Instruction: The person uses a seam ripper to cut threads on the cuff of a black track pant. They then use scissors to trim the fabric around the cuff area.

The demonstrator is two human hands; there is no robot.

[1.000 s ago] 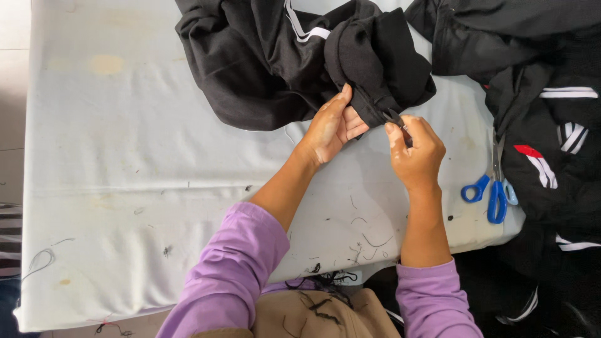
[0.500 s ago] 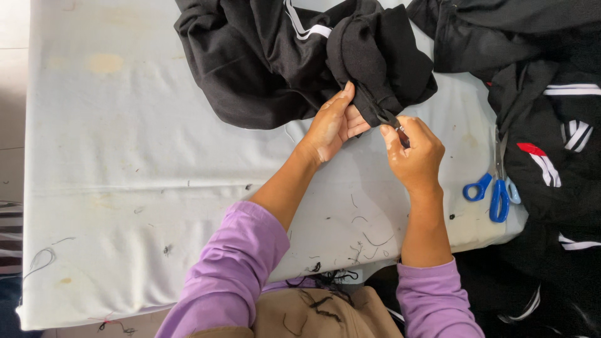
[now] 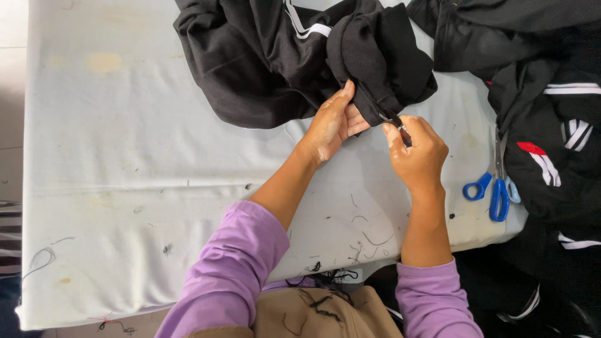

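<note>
Since earlier, little changes: our left hand (image 3: 332, 125) still pinches soft black garment (image 3: 375, 69); right hand (image 3: 416, 150) fingers grip a small tool (image 3: 400, 125).

Stained white table (image 3: 125, 163), tiled floor (image 3: 11, 94)

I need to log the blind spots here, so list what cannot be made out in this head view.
- Small tool in the right hand: mostly covered by the fingers, kind unclear.
- Fingertips of the left hand: tucked under the black garment.
- Blades of the blue-handled scissors: partly under the pile of black clothes.
- That pile: cut off by the right edge.
</note>
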